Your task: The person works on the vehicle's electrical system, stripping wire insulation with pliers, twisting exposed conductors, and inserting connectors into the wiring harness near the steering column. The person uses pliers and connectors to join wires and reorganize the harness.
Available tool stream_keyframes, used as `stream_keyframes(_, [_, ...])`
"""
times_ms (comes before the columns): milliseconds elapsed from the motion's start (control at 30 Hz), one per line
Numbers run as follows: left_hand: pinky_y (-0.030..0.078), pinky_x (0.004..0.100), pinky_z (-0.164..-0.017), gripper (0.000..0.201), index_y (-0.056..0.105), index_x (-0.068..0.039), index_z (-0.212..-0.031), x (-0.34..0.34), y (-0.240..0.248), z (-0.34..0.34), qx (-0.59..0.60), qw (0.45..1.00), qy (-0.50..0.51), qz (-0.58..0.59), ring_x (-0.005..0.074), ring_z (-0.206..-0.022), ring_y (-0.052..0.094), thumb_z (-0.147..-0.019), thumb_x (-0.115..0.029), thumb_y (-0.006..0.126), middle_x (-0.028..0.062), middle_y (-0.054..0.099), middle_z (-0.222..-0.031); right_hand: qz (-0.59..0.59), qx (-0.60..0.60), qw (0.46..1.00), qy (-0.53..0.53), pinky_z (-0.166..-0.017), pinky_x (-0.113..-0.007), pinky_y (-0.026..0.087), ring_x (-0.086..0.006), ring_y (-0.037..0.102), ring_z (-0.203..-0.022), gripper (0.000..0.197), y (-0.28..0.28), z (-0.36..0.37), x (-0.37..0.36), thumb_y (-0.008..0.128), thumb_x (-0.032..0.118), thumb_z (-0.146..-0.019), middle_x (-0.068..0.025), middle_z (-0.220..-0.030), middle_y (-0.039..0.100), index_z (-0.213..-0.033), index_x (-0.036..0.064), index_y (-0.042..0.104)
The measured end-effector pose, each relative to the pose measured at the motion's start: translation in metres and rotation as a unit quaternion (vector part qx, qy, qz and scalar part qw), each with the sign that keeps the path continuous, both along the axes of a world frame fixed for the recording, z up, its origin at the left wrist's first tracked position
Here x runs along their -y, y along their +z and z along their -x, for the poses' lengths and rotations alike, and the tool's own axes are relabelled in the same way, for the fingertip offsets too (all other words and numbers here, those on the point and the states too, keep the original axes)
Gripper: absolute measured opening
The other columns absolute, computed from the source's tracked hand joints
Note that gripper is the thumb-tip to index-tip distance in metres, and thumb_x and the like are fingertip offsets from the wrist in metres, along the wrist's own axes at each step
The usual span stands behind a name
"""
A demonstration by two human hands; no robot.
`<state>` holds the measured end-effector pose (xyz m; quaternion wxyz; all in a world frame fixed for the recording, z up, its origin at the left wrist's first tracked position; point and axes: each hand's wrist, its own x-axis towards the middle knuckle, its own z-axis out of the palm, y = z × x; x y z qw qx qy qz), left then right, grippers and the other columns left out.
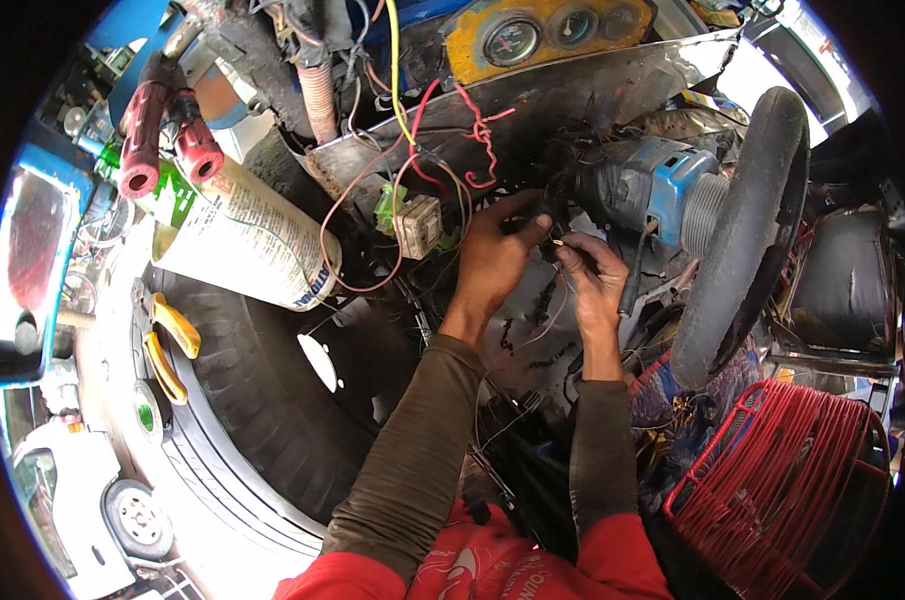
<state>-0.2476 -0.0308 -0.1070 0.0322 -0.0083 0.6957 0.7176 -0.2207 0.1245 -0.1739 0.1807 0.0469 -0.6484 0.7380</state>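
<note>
My left hand [494, 255] is closed, thumb against the fingers, at a dark bundle of wiring beside the steering column. What lies in its grip is lost in shadow. Right beside it, my right hand [597, 280] pinches a thin wire with a small brass-coloured tip [558, 242] near the left thumb. A thin wire [550, 325] trails below the right fingertips. The steering column's blue switch housing [662, 185] is just right of my hands, with a black stalk [632, 275] hanging from it. To the left, a square clear-cased electrical part [419, 227] hangs among loose wires.
The black steering wheel [737, 240] rises on the right, above a red corded seat [777, 490]. A large tyre [262, 390] is at left, with yellow-handled pliers [172, 345] and a white container [247, 230] on it. Red twisted wires [482, 135] dangle below the yellow gauge panel [547, 35].
</note>
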Motion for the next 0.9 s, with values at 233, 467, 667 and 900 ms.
stream_keyframes(233, [0.052,0.0342,-0.098,0.044,0.063,0.008,-0.134,0.007,-0.01,0.003,0.042,0.99,-0.006,-0.132,0.0246,-0.112,0.068,-0.096,-0.014,0.07,0.0185,0.071,-0.124,-0.082,-0.009,0.996,-0.045,-0.078,-0.029,0.048,-0.0144,0.063,-0.085,0.015,0.028,0.005,0.014,0.079,0.009,-0.09,-0.0037,-0.094,0.071,-0.102,0.0012,0.076])
stream_keyframes(467, [0.046,0.0409,-0.111,0.031,0.061,0.006,-0.129,0.009,-0.022,0.011,0.081,0.96,-0.049,-0.264,0.0271,-0.117,0.062,-0.106,-0.014,0.055,0.0163,0.066,-0.123,-0.262,-0.089,0.937,-0.214,-0.093,-0.041,0.043,-0.0283,0.058,-0.103,0.014,0.035,0.006,0.024,0.082,0.015,-0.083,-0.0088,-0.102,0.062,-0.094,0.0074,0.078])
stream_keyframes(667, [0.05,0.0405,-0.108,0.036,0.055,0.011,-0.136,0.007,-0.022,0.011,0.071,0.952,-0.077,-0.289,0.0267,-0.117,0.064,-0.106,-0.009,0.053,0.0183,0.066,-0.125,-0.287,-0.064,0.93,-0.219,-0.09,-0.041,0.042,-0.0298,0.056,-0.101,0.016,0.038,0.008,0.024,0.084,0.014,-0.078,-0.0095,-0.1,0.062,-0.091,0.007,0.079])
stream_keyframes(900, [0.047,0.0386,-0.11,0.046,0.046,0.01,-0.147,0.002,-0.014,0.004,0.048,0.971,-0.06,-0.225,0.0254,-0.12,0.062,-0.107,-0.01,0.053,0.0178,0.064,-0.13,-0.289,-0.046,0.938,-0.185,-0.085,-0.039,0.044,-0.0287,0.058,-0.094,0.017,0.037,0.013,0.019,0.084,0.013,-0.075,-0.0108,-0.094,0.062,-0.089,0.0038,0.077])
